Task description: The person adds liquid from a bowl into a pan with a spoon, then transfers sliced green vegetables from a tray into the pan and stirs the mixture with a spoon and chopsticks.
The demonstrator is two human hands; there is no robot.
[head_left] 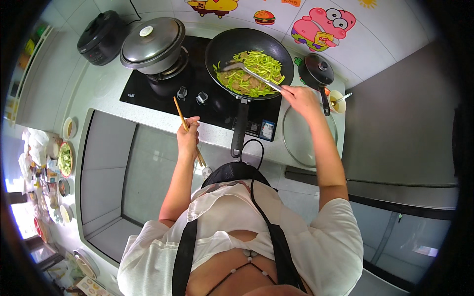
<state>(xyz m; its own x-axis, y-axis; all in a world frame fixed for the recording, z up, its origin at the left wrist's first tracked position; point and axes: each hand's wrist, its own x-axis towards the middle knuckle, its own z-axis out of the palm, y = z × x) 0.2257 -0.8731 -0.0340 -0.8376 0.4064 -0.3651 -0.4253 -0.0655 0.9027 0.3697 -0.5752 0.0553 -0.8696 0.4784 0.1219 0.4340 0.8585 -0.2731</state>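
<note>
A pale tabletop (101, 96) runs across the upper part of the frame and down its left side, with a black stove (148, 92) set into it at upper centre. On the stove, a dark frying pan (224, 47) holds green strips and brown pieces of food (261, 61). The right hand (302, 101), right of centre, is closed around the handle of a metal spatula (259, 78), its blade in the food. The left hand (187, 140), near the centre, pinches wooden chopsticks (179, 112) in front of the stove. A lidded pot (155, 44) and a black rice cooker (102, 39) stand at upper left; a clear lid (295, 135) lies beneath the right forearm. White tiles (390, 42) with cartoon stickers (323, 27) line the top, a grey fridge (405, 118) fills the right, and grey floor (301, 200) shows below.
</note>
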